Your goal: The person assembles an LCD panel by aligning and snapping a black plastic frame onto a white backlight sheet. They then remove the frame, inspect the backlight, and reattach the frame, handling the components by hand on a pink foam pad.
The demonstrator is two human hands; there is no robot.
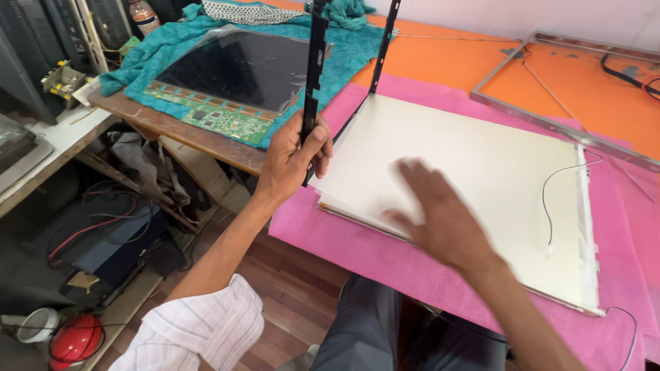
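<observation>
Striped sleeve cloth (199, 330) is seen lowest in view, on the left arm. A black frame strip (315, 75), raised upright, is gripped by the closed left hand (292, 159). The right hand (440, 220), blurred, is laid open and flat on the white panel sheet (474, 165), which is spread over pink cloth (357, 251).

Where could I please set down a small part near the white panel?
Bare pink cloth along the white panel's near edge, and orange surface between pink cloth and metal frame. Crowded: the teal cloth carries an LCD panel.
</observation>
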